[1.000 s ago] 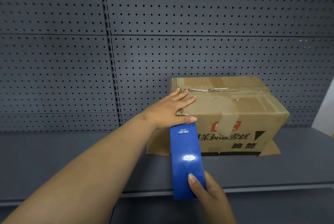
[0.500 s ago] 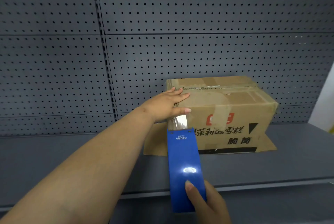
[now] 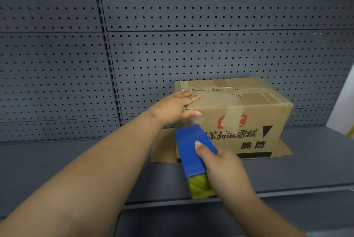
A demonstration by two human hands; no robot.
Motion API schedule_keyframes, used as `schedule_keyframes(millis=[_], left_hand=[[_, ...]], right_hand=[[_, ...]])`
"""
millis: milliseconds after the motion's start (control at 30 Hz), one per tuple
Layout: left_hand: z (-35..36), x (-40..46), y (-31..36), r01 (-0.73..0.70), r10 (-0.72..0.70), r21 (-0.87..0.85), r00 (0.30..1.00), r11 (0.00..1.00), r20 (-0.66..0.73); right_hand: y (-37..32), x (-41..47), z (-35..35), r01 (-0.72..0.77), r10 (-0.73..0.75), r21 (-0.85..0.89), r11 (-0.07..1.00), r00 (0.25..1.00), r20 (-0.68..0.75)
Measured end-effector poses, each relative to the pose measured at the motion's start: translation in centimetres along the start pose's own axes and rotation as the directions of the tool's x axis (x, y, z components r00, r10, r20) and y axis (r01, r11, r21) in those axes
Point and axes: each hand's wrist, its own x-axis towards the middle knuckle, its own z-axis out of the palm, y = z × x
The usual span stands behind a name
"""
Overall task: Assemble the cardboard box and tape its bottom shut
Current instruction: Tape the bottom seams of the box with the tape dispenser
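Brown corrugated cardboard box (image 3: 249, 114) with red logo and black Chinese print sits on the dark grey metal shelf (image 3: 76, 169), toward the back edge, right of centre, close to the grey perforated back panel (image 3: 172, 26). Whether box and panel touch, cannot tell. Box lies with a taped seam on top; clear tape strips run along the top face and down the front face over the red logo. Loose cardboard flaps lie flat on the shelf at the box's left and right lower edges.

Left hand (image 3: 172, 108) lies flat on the box's top-left corner, palm down, fingers straight and close together across the top, thumb extended along the front upper edge. Not gripping, just pressing.

Right hand (image 3: 224, 169) holds a blue plastic tape dispenser (image 3: 191, 150) in front of the box's left front face, thumb pressed on the blue top surface, other fingers wrapped under and out of sight. Yellowish-green part (image 3: 200, 189) shows at the dispenser's near end. A short stretch of clear tape (image 3: 188, 121) runs from the dispenser's far end up to the box edge under the left thumb.
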Motion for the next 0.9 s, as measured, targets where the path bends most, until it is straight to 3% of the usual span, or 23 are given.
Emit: schedule_keyframes(millis=[433,533,633,900], left_hand=[[-0.2,0.3,0.3,-0.009,0.010,0.038,1.000,0.999,-0.025],[-0.3,0.4,0.1,-0.004,0.003,0.051,1.000,0.999,0.017],[-0.4,0.3,0.0,-0.027,0.025,0.058,0.999,0.998,0.039],[-0.7,0.4,0.1,-0.009,-0.001,0.133,0.998,0.991,0.069]], right_hand=[[-4.6,1.8,0.8,-0.034,0.036,-0.046,0.998,0.998,0.045],[-5.9,3.6,0.5,-0.150,0.137,0.081,0.985,0.980,0.143],[-6.9,4.8,0.3,-0.079,0.059,0.136,0.988,0.987,0.147],[-8.8,5.1,0.0,-0.085,0.089,-0.025,0.996,0.980,0.180]])
